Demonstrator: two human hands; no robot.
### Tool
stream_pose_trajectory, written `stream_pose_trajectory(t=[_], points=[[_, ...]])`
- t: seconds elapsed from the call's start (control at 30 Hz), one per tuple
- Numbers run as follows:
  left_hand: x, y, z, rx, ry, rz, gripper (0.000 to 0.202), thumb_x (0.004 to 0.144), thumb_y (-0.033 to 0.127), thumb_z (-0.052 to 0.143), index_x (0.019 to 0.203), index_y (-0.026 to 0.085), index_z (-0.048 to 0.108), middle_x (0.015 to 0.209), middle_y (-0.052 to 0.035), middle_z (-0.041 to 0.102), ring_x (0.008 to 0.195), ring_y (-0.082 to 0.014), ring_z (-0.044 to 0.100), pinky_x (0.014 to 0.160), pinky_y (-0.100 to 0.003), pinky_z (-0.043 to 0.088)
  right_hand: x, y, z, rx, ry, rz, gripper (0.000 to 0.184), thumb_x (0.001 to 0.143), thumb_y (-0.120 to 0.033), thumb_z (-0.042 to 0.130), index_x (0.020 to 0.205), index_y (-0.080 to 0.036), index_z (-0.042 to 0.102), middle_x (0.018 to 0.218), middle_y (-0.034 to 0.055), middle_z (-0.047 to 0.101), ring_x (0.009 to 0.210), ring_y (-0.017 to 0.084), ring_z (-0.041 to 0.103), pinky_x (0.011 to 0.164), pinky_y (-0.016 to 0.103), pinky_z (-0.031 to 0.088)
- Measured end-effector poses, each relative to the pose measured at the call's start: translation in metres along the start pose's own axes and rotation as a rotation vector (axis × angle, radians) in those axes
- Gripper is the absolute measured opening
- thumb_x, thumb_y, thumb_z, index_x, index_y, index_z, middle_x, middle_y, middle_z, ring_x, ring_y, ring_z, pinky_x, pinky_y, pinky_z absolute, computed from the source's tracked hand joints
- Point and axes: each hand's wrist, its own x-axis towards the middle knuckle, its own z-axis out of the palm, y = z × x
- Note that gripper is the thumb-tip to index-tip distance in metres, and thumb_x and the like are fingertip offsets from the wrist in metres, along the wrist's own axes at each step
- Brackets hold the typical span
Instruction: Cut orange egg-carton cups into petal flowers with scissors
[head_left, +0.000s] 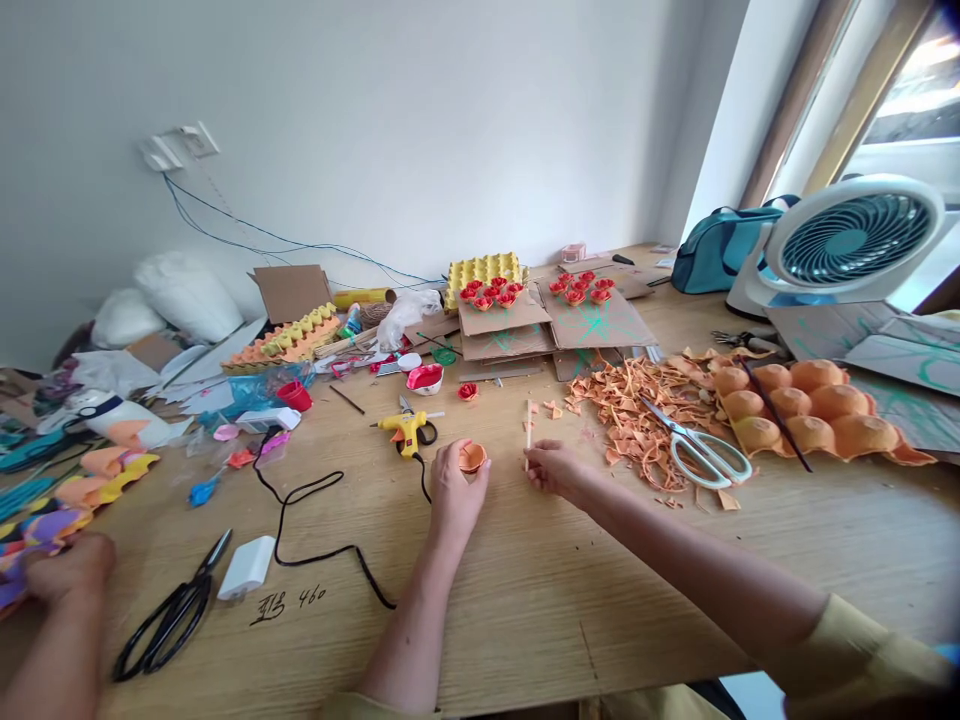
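Plain pale wall (420, 130) behind, window at upper right, wooden tabletop (495, 620) crowded along its far side. Centre of frame: left hand (454, 490) curled around a small orange cup (472, 458), its opening visible between thumb and fingers. Right hand (553, 467), just right of centre, pinches a thin stick (528, 425) near its lower end; stick roughly upright, apart from the cup. Yellow glue gun (407, 433) lies just left of the left hand, its cord dropping behind that hand. Red flower (468, 391) above the cup; orange scraps (637, 410) heaped right of centre, white-handled scissors (709, 455) lying at their edge. Another person's hand (71, 570) at lower left. Risks, as judged: cup looks thin-walled, so a hard squeeze could dent or split it; the low pinch might let the stick tip; a leftward sweep of the left forearm could catch the cord and drag the gun. Whether the gun is hot, cannot tell; if so, contact could burn.
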Motion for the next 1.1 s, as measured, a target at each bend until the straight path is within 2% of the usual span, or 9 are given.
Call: stream_pose_trajectory(t=[0.17, 0.37, 0.47, 0.6, 0.7, 0.9, 0.97, 1.1], points=[[-0.002, 0.002, 0.003, 0.003, -0.014, -0.008, 0.033, 0.077, 0.018, 0.069, 0.109, 0.021, 0.062, 0.104, -0.0102, 0.067, 0.099, -0.0272, 0.064, 0.092, -0.045, 0.052, -0.022, 0.014, -0.025, -0.180, 0.007, 0.006, 0.033, 0.097, -0.033, 0.062, 0.126, -0.018, 0.059, 0.126, 0.0089, 0.063, 0.103, 0.023, 0.066, 0.086, 0.044, 0.057], [-0.004, 0.003, 0.002, 0.034, -0.023, -0.008, 0.035, 0.075, 0.016, 0.072, 0.108, 0.019, 0.061, 0.104, -0.0102, 0.066, 0.099, -0.0256, 0.064, 0.092, -0.042, 0.053, -0.012, 0.001, -0.032, -0.415, -0.048, -0.002, 0.032, 0.097, -0.032, 0.062, 0.125, -0.018, 0.060, 0.126, 0.0088, 0.063, 0.103, 0.023, 0.066, 0.086, 0.044, 0.057], [-0.006, 0.003, 0.003, 0.035, -0.029, -0.005, 0.036, 0.075, 0.015, 0.072, 0.108, 0.020, 0.060, 0.104, -0.0097, 0.065, 0.100, -0.0252, 0.064, 0.092, -0.042, 0.053, -0.015, -0.004, -0.052, -0.515, -0.011, -0.020, 0.032, 0.097, -0.033, 0.062, 0.125, -0.017, 0.060, 0.124, 0.0087, 0.064, 0.102, 0.023, 0.066, 0.085, 0.044, 0.057], [-0.007, 0.005, 0.005, 0.014, -0.045, 0.000, 0.036, 0.075, 0.013, 0.071, 0.109, 0.022, 0.059, 0.106, -0.0089, 0.064, 0.102, -0.0254, 0.063, 0.093, -0.043, 0.052, -0.033, -0.002, -0.078, -0.671, 0.058, -0.064, 0.032, 0.097, -0.033, 0.061, 0.125, -0.017, 0.060, 0.122, 0.0085, 0.065, 0.100, 0.022, 0.067, 0.084, 0.043, 0.058], [-0.008, 0.006, 0.006, 0.008, -0.056, 0.007, 0.037, 0.075, 0.012, 0.071, 0.109, 0.022, 0.059, 0.105, -0.0082, 0.064, 0.102, -0.0253, 0.063, 0.093, -0.043, 0.051, -0.035, -0.002, -0.077, -0.819, 0.076, -0.106, 0.031, 0.097, -0.033, 0.061, 0.124, -0.017, 0.060, 0.121, 0.0082, 0.065, 0.098, 0.022, 0.067, 0.083, 0.042, 0.058], [-0.008, 0.004, 0.004, 0.038, -0.070, 0.021, 0.037, 0.076, 0.013, 0.070, 0.110, 0.022, 0.058, 0.105, -0.0083, 0.065, 0.101, -0.0260, 0.063, 0.091, -0.043, 0.052, -0.012, -0.013, -0.058, -1.087, 0.142, -0.233, 0.031, 0.097, -0.032, 0.062, 0.124, -0.018, 0.061, 0.126, 0.0088, 0.063, 0.105, 0.023, 0.066, 0.088, 0.044, 0.056], [-0.009, 0.003, 0.004, 0.044, -0.079, 0.023, 0.037, 0.076, 0.014, 0.069, 0.110, 0.022, 0.058, 0.105, -0.0083, 0.065, 0.101, -0.0264, 0.063, 0.092, -0.044, 0.052, -0.016, -0.013, -0.063, -1.143, 0.185, -0.249, 0.032, 0.097, -0.032, 0.062, 0.125, -0.018, 0.060, 0.126, 0.0090, 0.063, 0.105, 0.024, 0.066, 0.088, 0.045, 0.056], [-0.010, 0.004, 0.006, 0.038, -0.105, 0.024, 0.038, 0.076, 0.015, 0.070, 0.111, 0.023, 0.059, 0.105, -0.0082, 0.065, 0.101, -0.0268, 0.063, 0.093, -0.045, 0.051, -0.044, -0.005, -0.079, -1.213, 0.220, -0.253, 0.031, 0.097, -0.031, 0.062, 0.125, -0.017, 0.060, 0.122, 0.0084, 0.065, 0.099, 0.022, 0.068, 0.084, 0.042, 0.057]])
